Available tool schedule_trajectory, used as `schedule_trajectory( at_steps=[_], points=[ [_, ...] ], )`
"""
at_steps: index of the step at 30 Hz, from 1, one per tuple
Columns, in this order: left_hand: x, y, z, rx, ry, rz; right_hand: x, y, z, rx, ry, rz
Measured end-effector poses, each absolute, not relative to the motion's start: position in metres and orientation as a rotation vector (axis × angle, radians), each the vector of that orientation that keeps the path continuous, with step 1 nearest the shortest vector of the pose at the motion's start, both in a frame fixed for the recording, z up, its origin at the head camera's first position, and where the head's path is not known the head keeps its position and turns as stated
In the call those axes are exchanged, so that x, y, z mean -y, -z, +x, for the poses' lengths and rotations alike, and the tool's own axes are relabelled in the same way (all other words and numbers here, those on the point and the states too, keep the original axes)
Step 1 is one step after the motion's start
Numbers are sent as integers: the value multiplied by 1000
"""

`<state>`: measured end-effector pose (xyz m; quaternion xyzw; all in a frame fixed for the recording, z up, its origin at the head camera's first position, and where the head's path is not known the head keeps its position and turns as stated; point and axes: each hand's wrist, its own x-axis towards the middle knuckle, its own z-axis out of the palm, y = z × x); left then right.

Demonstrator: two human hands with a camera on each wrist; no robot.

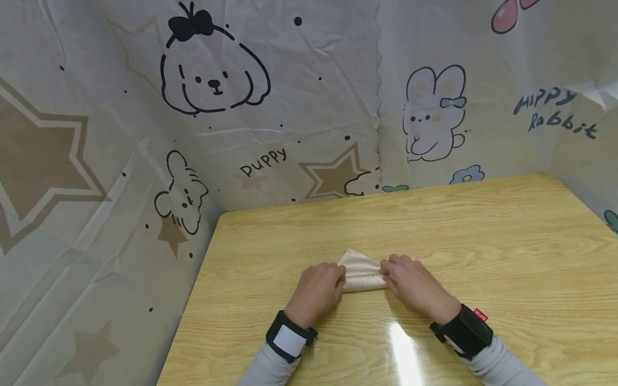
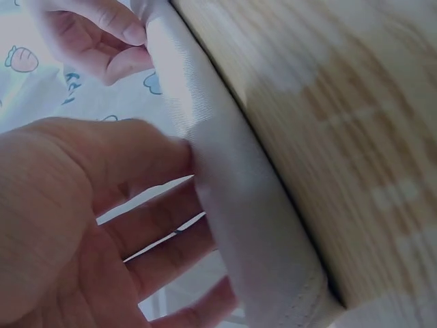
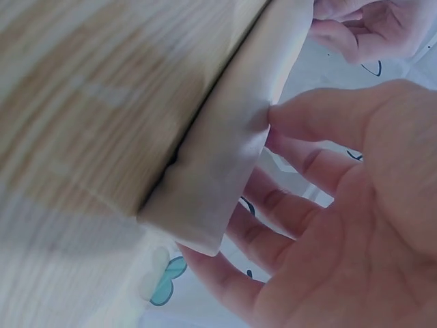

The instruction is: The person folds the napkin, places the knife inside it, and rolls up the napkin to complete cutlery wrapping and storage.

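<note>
A folded, pale cream cloth (image 1: 363,273) lies on the wooden table, with a pointed corner sticking up at its far side and a rolled edge toward the person. My left hand (image 1: 318,287) pinches its left end between thumb and fingers. At the opposite end, my right hand (image 1: 410,281) grips the cloth the same way. In the left wrist view the thumb presses against the smooth roll of cloth (image 2: 235,178), the fingers behind it. The right wrist view has the thumb on the cloth (image 3: 218,150) and the fingers partly hidden behind it.
The wood-grain table (image 1: 251,257) reaches back to a hanging sheet (image 1: 309,102) printed with cartoon animals and stars, which also covers the left and right sides. Both wrists carry black straps with devices (image 1: 465,331). A bright reflection shows on the tabletop in front of the cloth.
</note>
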<state>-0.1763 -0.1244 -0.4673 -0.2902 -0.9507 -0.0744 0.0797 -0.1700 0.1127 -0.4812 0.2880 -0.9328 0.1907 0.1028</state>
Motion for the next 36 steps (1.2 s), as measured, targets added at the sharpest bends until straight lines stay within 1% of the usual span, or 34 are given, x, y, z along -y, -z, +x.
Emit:
schedule_trajectory(
  at_steps=[9,17,28,36],
  points=[
    [124,466,-172,2805,159,-880,-114,477,-168,2790,-597,844],
    [121,466,-168,2865,-25,-819,-113,478,-168,2823,-586,808],
    [118,466,-168,2790,-52,-851,-109,476,-167,2683,-579,934],
    [118,465,-166,2815,-49,-864,-108,477,-168,2718,-555,935]
  ],
)
